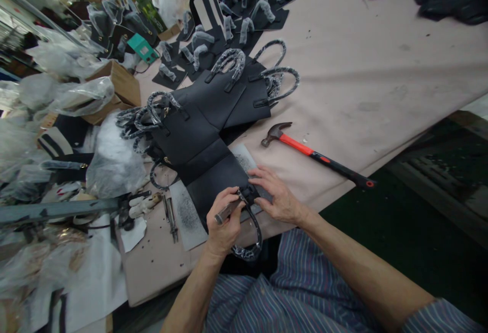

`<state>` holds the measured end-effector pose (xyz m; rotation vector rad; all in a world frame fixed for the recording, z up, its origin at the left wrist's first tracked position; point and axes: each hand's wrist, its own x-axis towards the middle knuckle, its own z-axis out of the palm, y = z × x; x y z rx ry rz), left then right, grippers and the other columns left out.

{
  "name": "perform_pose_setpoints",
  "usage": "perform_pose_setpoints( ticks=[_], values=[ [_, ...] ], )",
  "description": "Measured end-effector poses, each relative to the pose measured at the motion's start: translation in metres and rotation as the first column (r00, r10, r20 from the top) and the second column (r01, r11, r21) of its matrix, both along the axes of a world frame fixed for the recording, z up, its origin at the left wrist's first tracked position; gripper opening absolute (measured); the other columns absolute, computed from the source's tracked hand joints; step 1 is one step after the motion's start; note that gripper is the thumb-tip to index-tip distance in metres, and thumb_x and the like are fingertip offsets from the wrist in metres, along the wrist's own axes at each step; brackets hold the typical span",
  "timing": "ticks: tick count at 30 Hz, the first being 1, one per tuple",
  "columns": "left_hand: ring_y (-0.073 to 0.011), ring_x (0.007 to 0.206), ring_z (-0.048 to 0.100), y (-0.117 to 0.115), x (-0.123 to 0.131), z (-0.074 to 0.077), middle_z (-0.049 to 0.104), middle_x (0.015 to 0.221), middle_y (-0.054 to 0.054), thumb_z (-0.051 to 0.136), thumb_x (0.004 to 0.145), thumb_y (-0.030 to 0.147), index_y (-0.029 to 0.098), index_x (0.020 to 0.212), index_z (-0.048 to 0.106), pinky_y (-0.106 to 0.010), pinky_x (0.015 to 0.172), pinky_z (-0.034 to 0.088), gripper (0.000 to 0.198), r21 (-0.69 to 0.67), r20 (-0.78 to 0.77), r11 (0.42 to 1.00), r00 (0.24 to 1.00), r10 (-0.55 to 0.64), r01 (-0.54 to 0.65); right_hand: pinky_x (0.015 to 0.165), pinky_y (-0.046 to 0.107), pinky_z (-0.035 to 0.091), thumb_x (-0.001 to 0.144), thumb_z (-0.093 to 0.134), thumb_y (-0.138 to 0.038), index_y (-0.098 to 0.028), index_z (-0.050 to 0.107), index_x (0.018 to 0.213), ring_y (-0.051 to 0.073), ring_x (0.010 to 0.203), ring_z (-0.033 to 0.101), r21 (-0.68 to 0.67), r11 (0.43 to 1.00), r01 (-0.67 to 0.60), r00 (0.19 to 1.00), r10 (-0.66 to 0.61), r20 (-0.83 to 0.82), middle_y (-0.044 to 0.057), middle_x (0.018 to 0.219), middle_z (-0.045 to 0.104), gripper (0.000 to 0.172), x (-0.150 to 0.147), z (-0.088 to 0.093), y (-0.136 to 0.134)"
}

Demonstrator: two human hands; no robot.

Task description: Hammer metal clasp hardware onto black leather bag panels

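Hammer (320, 155), one, claw type, red and black grip: lying on the tabletop (366, 68), untouched; all places are given from it, as the worker faces. Panel (217, 178), black, one: left of the hammer, its near end under both hands. Handle (247, 254), wrapped in clear film, one: at the panel's near end, nearer the worker than the hammer, looping over the tabletop's edge. State of work, by judgement: partway; the handle already sits at the panel, and its tab appears to be the spot being worked, though whether it is fastened cannot be told from here. Bags (229, 101), black, several: beyond and left of the hammer, wrapped handles in place, seemingly further along or awaiting the same attention. Small pieces (263, 15), black, many: farther beyond the hammer, also with wrapped handles; how much work they need, unclear. Left hand (224, 218): left of the hammer and nearer the worker, fingers curled together and clamped on a metal rod (227, 212), lower end at the tab. Right hand (280, 195): between rod and hammer, fingers apart, laid on the panel's edge beside the tab; any pinch by the thumb, not discernible. Slab (186, 221), pale, speckled: left of the hammer, beneath the panel.
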<state>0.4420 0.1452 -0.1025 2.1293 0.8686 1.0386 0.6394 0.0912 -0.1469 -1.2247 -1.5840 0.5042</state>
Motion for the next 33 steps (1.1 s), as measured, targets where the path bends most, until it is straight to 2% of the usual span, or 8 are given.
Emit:
perform_pose_setpoints(
  ticks=[6, 18, 25, 28, 30, 33],
  values=[
    [-0.0198, 0.107, 0.070, 0.006, 0.003, -0.001, 0.072, 0.110, -0.007, 0.066, 0.091, 0.011, 0.019, 0.101, 0.063, -0.042, 0.096, 0.060, 0.013, 0.036, -0.028, 0.999, 0.999, -0.037, 0.038, 0.120, 0.064, 0.031, 0.089, 0.058, -0.021, -0.019, 0.055, 0.132, 0.033, 0.140, 0.045, 0.004, 1.000, 0.001, 1.000, -0.001, 0.000, 0.015, 0.143, 0.054, 0.044, 0.000, -0.002, 0.000],
    [-0.0190, 0.104, 0.068, 0.007, 0.008, 0.001, 0.069, 0.107, -0.007, 0.062, 0.093, 0.013, 0.020, 0.099, 0.059, -0.038, 0.094, 0.059, 0.009, 0.090, -0.076, 0.995, 0.997, -0.025, 0.032, 0.119, 0.064, 0.032, 0.088, 0.060, -0.022, -0.021, 0.056, 0.130, 0.032, 0.135, 0.050, 0.047, 0.999, 0.012, 1.000, -0.012, 0.000, 0.014, 0.140, 0.057, 0.042, -0.001, -0.003, 0.001],
    [-0.0183, 0.104, 0.067, 0.008, 0.012, -0.006, 0.067, 0.110, -0.007, 0.060, 0.091, 0.010, 0.021, 0.103, 0.058, -0.036, 0.095, 0.056, 0.016, 0.053, -0.034, 0.998, 0.999, -0.028, 0.030, 0.119, 0.063, 0.033, 0.087, 0.061, -0.022, -0.021, 0.058, 0.130, 0.033, 0.139, 0.046, 0.039, 0.999, 0.020, 1.000, -0.021, 0.013, 0.014, 0.141, 0.057, 0.043, -0.004, -0.006, 0.000],
    [-0.0177, 0.103, 0.067, 0.009, 0.015, -0.008, 0.066, 0.108, -0.006, 0.058, 0.090, 0.009, 0.021, 0.101, 0.058, -0.034, 0.094, 0.055, 0.016, 0.021, -0.008, 0.999, 0.999, -0.036, 0.036, 0.117, 0.060, 0.038, 0.087, 0.061, -0.024, -0.021, 0.058, 0.129, 0.032, 0.139, 0.046, 0.003, 1.000, 0.018, 0.999, -0.018, 0.042, 0.015, 0.143, 0.055, 0.042, -0.002, -0.002, 0.000],
    [-0.0173, 0.101, 0.066, 0.009, 0.017, -0.008, 0.066, 0.105, -0.005, 0.057, 0.089, 0.008, 0.021, 0.099, 0.058, -0.033, 0.092, 0.055, 0.016, 0.009, 0.015, 0.999, 0.999, -0.038, 0.037, 0.114, 0.056, 0.042, 0.088, 0.059, -0.024, -0.019, 0.057, 0.130, 0.031, 0.136, 0.049, -0.029, 0.998, 0.062, 0.995, -0.060, 0.082, 0.016, 0.144, 0.053, 0.041, 0.008, 0.004, -0.001],
    [-0.0170, 0.098, 0.066, 0.008, 0.019, -0.007, 0.065, 0.104, -0.005, 0.056, 0.086, 0.008, 0.021, 0.097, 0.059, -0.031, 0.090, 0.054, 0.017, -0.018, 0.035, 0.999, 0.999, -0.028, 0.029, 0.112, 0.054, 0.043, 0.088, 0.059, -0.023, -0.018, 0.058, 0.128, 0.033, 0.131, 0.051, -0.048, 0.961, 0.273, 0.936, -0.253, 0.245, 0.017, 0.139, 0.055, 0.041, 0.035, 0.013, -0.005]
  ],
)
